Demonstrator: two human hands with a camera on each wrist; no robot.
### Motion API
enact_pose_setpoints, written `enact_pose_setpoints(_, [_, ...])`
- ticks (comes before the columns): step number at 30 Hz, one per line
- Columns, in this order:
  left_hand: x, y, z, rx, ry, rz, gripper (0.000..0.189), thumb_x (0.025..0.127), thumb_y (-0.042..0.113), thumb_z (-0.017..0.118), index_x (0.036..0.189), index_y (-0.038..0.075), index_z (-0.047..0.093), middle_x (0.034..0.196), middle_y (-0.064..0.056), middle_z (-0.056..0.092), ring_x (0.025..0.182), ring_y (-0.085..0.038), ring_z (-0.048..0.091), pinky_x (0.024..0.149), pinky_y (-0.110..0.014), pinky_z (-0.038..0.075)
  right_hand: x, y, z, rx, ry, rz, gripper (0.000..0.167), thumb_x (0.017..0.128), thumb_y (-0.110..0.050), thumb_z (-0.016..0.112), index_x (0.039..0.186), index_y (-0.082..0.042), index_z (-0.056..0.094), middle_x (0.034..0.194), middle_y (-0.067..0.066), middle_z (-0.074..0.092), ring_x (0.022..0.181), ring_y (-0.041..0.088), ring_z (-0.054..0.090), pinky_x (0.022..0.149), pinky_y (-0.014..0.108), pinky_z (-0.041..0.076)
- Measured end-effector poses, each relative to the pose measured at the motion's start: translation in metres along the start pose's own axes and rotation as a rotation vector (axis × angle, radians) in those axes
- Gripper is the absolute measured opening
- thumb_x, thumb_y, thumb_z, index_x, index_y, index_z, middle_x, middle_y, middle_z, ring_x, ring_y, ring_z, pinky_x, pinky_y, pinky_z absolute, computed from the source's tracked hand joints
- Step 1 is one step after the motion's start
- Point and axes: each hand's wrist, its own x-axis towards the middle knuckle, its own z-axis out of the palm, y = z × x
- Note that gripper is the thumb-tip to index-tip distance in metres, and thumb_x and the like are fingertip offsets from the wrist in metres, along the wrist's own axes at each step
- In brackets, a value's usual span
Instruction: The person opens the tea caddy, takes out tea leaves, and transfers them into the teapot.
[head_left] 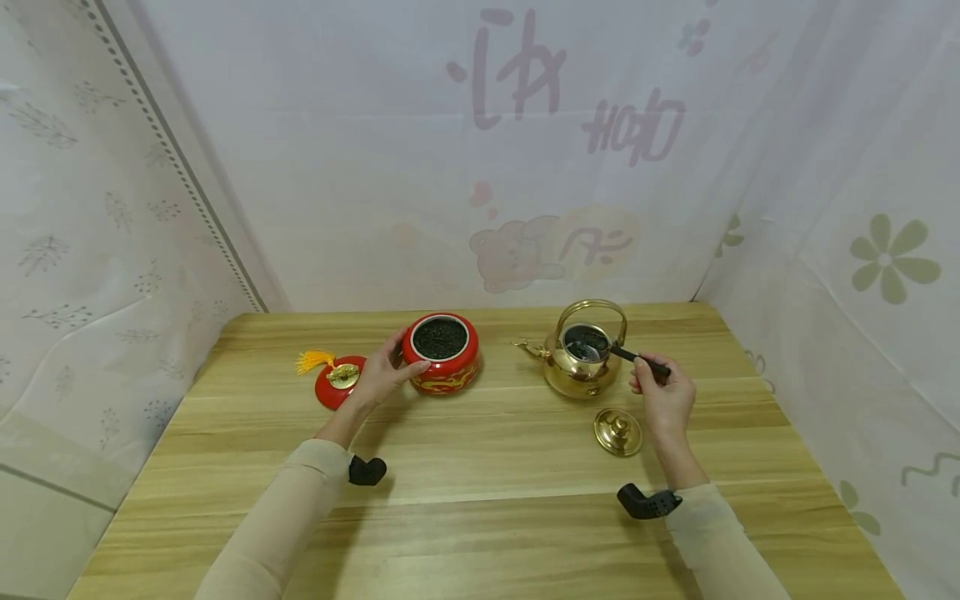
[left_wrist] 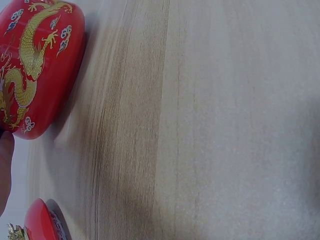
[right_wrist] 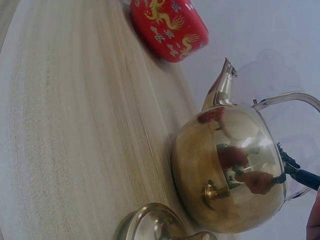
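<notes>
A red ceramic jar (head_left: pixel 457 380) with a golden dragon stands lidless, filled with dark tea leaves (head_left: pixel 440 338). My left hand (head_left: pixel 384 375) holds it at its left side, thumb in front and the other fingers partly hidden behind. To the right stands a shiny gold kettle (head_left: pixel 572 380), uncovered, its arched handle raised. Between thumb and fingers, my right hand (head_left: pixel 667 402) grips the black handle (head_left: pixel 639 360) of a scoop whose head is at the kettle's mouth. Dark leaves (right_wrist: pixel 287 156) show by the kettle's rim in the right wrist view.
The jar's red lid (head_left: pixel 326 388), with a yellow tassel (head_left: pixel 313 360), lies left of the jar beside my left wrist. A gold kettle lid (head_left: pixel 618 432) lies in front of the kettle, close to my right forearm. Printed cloth (head_left: pixel 360 167) hangs behind the wooden table (head_left: pixel 480 533).
</notes>
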Motion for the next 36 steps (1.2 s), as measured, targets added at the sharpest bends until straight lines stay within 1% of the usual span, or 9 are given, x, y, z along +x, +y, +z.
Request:
enact_pose_setpoints(9, [0.0001,0.0008,-0.0006,0.005,-0.002,-0.003,0.081,0.085,0.010,0.069,0.148,-0.002,0.019,0.153,-0.020,0.023,0.140,-0.033,0.024,0.113,-0.043,0.026,-0.0023,0.0001,0.0021,-0.033,-0.012,-0.045,0.021,0.087,0.004,0.061,0.102,0.019,0.059,0.067,-0.011,0.064,0.054,0.001,0.061,0.051,0.014,0.053])
enact_pose_setpoints(14, [-0.0007,0.0017,-0.0003,0.008,-0.002,-0.012,0.082,0.085,0.012,0.069,0.148,-0.002,0.019,0.153,-0.020,0.022,0.140,-0.033,0.024,0.113,-0.043,0.026,-0.0040,0.0001,0.0027,-0.054,-0.010,-0.045,0.021,0.086,0.005,0.062,0.102,0.019,0.060,0.072,0.000,0.065,0.055,0.003,0.061,0.052,0.015,0.053])
enact_pose_setpoints(17, [-0.0011,0.0017,-0.0002,0.006,-0.002,-0.015,0.082,0.086,0.012,0.069,0.149,-0.001,0.019,0.153,-0.019,0.022,0.140,-0.033,0.024,0.113,-0.043,0.026,-0.0048,-0.0001,0.0030,-0.079,-0.020,-0.046,0.021,0.086,0.006,0.062,0.104,0.018,0.060,0.077,0.006,0.066,0.056,0.000,0.061,0.054,0.016,0.054])
enact_pose_setpoints(21, [-0.0009,0.0007,-0.0005,-0.001,-0.003,-0.012,0.081,0.086,0.012,0.069,0.149,0.000,0.019,0.153,-0.019,0.022,0.140,-0.033,0.024,0.113,-0.043,0.026,-0.0056,-0.0005,0.0031,-0.062,-0.040,-0.050,0.022,0.086,0.008,0.061,0.105,0.019,0.059,0.084,0.016,0.065,0.058,-0.003,0.061,0.057,0.017,0.055])
enact_pose_setpoints(24, [-0.0003,0.0003,-0.0007,-0.002,-0.005,-0.006,0.081,0.086,0.011,0.069,0.149,-0.001,0.019,0.153,-0.019,0.022,0.141,-0.033,0.024,0.114,-0.043,0.026,-0.0059,-0.0001,0.0029,-0.020,-0.051,-0.051,0.022,0.085,0.010,0.060,0.105,0.020,0.059,0.084,0.011,0.066,0.059,-0.002,0.062,0.059,0.017,0.055])
enact_pose_setpoints(27, [0.0001,0.0003,-0.0005,-0.002,-0.006,0.000,0.081,0.086,0.011,0.069,0.148,-0.002,0.019,0.153,-0.020,0.022,0.141,-0.033,0.023,0.114,-0.043,0.026,-0.0059,0.0012,0.0030,-0.003,-0.055,-0.065,0.022,0.085,0.012,0.059,0.105,0.022,0.058,0.079,-0.004,0.066,0.060,-0.003,0.062,0.059,0.016,0.055])
enact_pose_setpoints(30, [-0.0001,0.0006,-0.0001,0.001,-0.005,0.001,0.081,0.086,0.011,0.069,0.148,-0.001,0.018,0.153,-0.020,0.022,0.141,-0.033,0.023,0.114,-0.043,0.026,-0.0060,0.0019,0.0031,0.013,-0.052,-0.073,0.022,0.084,0.013,0.059,0.104,0.023,0.057,0.076,-0.008,0.065,0.060,-0.002,0.061,0.058,0.016,0.055])
enact_pose_setpoints(34, [-0.0004,0.0010,-0.0001,0.012,-0.003,0.002,0.081,0.086,0.012,0.069,0.149,0.000,0.019,0.153,-0.019,0.023,0.141,-0.032,0.023,0.114,-0.043,0.025,-0.0053,0.0036,0.0026,0.049,-0.038,-0.061,0.023,0.085,0.012,0.059,0.105,0.023,0.057,0.078,0.005,0.066,0.060,0.000,0.062,0.057,0.017,0.055])
enact_pose_setpoints(36, [-0.0005,0.0018,-0.0002,0.017,-0.003,-0.003,0.081,0.086,0.013,0.068,0.149,0.000,0.019,0.153,-0.019,0.023,0.141,-0.032,0.023,0.114,-0.043,0.025,-0.0040,0.0062,0.0017,0.063,-0.032,-0.048,0.024,0.085,0.011,0.060,0.106,0.022,0.057,0.078,0.009,0.065,0.059,0.001,0.063,0.057,0.017,0.055])
